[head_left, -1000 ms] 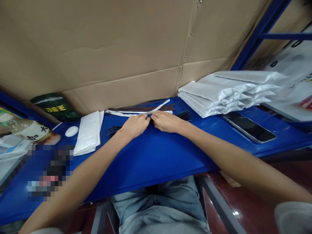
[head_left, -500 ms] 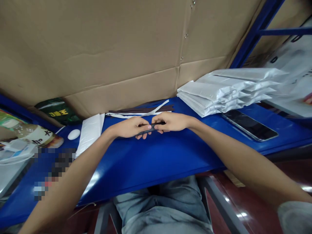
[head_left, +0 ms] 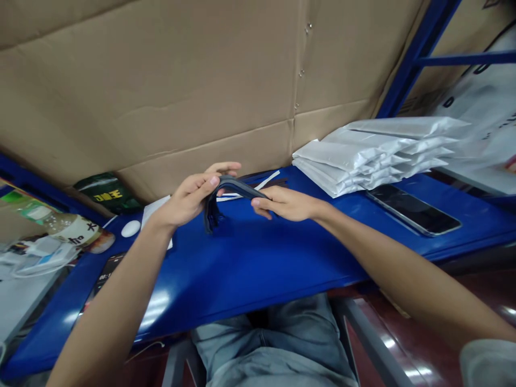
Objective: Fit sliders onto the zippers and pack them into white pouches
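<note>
Between my hands, above the blue table, is a bundle of dark grey flexible strips point(head_left: 237, 186). My left hand point(head_left: 197, 192) presses its thumb on the bundle, with some fingers stretched out behind it. From there the strips bend over and their loose ends hang down. My right hand point(head_left: 282, 203) pinches the other end between thumb and fingers. Behind the hands, white strips point(head_left: 269, 180) and brown strips point(head_left: 278, 183) lie on the table, partly hidden. A flat white packet point(head_left: 155, 205) is beside my left wrist, partly covered by it.
White plastic-wrapped packs point(head_left: 363, 150) are stacked at the back right, with a phone point(head_left: 415, 209) before them. To the left are a bottle point(head_left: 80, 231), a white round object point(head_left: 131, 229), a green packet point(head_left: 108, 193) and a dark screen point(head_left: 107, 271). A cardboard wall point(head_left: 181, 80) stands behind.
My left hand has moved left and up and turned, and the strips now show bent over with their ends hanging. My right hand stays nearly in place. The view has shifted slightly.
</note>
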A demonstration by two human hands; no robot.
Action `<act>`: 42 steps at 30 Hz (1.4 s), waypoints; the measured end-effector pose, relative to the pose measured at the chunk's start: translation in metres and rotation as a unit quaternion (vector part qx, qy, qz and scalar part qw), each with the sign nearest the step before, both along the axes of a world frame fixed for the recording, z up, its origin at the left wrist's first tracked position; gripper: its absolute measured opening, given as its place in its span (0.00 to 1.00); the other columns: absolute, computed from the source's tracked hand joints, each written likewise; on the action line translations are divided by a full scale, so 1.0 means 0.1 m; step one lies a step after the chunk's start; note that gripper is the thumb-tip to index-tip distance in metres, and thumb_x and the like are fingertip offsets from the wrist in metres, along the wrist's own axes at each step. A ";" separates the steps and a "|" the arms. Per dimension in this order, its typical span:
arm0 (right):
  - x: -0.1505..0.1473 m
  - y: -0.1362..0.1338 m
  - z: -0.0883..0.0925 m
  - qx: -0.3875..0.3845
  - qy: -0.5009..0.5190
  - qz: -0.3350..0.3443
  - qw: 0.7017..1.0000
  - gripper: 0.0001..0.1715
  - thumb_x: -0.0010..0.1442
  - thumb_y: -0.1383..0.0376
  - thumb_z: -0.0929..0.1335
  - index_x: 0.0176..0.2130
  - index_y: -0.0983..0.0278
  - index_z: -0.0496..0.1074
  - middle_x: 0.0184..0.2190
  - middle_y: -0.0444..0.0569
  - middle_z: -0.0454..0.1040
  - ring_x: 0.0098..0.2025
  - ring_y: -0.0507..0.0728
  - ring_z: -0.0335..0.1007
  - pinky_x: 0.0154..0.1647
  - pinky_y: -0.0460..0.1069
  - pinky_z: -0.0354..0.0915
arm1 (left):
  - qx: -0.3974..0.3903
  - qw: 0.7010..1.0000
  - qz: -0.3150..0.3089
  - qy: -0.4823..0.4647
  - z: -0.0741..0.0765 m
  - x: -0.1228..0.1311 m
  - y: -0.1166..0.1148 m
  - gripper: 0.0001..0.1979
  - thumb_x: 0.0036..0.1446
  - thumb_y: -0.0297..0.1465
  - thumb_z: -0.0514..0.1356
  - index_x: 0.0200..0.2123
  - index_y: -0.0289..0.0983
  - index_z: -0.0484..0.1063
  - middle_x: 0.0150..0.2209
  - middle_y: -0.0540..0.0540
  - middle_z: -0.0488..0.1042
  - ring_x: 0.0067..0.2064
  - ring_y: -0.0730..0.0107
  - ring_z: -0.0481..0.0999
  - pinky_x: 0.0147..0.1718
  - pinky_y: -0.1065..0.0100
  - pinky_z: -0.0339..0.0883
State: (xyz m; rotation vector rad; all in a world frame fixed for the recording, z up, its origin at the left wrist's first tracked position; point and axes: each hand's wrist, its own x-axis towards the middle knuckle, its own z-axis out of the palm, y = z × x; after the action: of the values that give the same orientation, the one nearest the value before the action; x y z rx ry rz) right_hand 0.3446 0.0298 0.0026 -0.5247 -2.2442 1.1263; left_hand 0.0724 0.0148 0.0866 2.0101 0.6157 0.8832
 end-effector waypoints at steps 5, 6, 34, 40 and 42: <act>-0.21 -0.06 -0.12 -0.020 0.117 -0.002 0.993 0.26 0.76 0.44 0.64 0.52 0.62 0.74 0.46 0.50 0.75 0.49 0.58 0.71 0.52 0.51 0.66 | -0.083 0.985 0.040 -0.145 0.01 0.33 -0.24 0.24 0.68 0.47 0.66 0.28 0.34 0.78 0.63 0.34 0.78 0.66 0.43 0.75 0.63 0.51 0.73; -0.24 -0.07 -0.15 -0.037 0.120 0.002 0.992 0.26 0.76 0.43 0.64 0.47 0.63 0.74 0.40 0.48 0.74 0.44 0.56 0.70 0.49 0.50 0.66 | -0.101 0.980 0.047 -0.162 0.02 0.39 -0.27 0.23 0.68 0.46 0.67 0.28 0.34 0.78 0.60 0.34 0.80 0.66 0.42 0.76 0.61 0.51 0.75; -0.61 -0.27 -0.29 -0.314 0.256 -0.069 0.912 0.25 0.68 0.48 0.74 0.47 0.56 0.59 0.23 0.31 0.59 0.18 0.46 0.48 0.17 0.42 0.50 | -0.171 0.851 0.283 -0.408 -0.51 0.95 0.29 0.29 0.73 0.55 0.55 0.27 0.40 0.58 0.27 0.50 0.73 0.17 0.82 0.59 0.17 0.74 0.55; -0.60 -0.27 -0.39 -0.126 0.021 -0.088 0.988 0.25 0.77 0.45 0.61 0.38 0.61 0.63 0.26 0.41 0.67 0.22 0.50 0.65 0.23 0.46 0.62 | -0.246 0.814 0.314 -0.423 -0.71 0.57 0.26 0.28 0.76 0.52 0.52 0.27 0.40 0.55 0.27 0.51 0.71 0.18 0.81 0.59 0.20 0.74 0.59; -0.57 -0.28 -0.39 -0.089 -0.008 -0.084 0.992 0.26 0.78 0.45 0.60 0.37 0.62 0.64 0.28 0.43 0.69 0.26 0.50 0.66 0.27 0.46 0.62 | -0.248 0.835 0.308 -0.382 -0.73 0.35 0.19 0.28 0.76 0.52 0.54 0.27 0.40 0.57 0.28 0.48 0.74 0.21 0.79 0.66 0.26 0.73 0.66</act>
State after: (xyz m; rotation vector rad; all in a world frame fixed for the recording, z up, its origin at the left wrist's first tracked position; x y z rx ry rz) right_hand 0.2871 0.0018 -0.0366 -0.7828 -2.0807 1.2427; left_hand 0.1078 0.0337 0.0132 0.8473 0.9049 1.5934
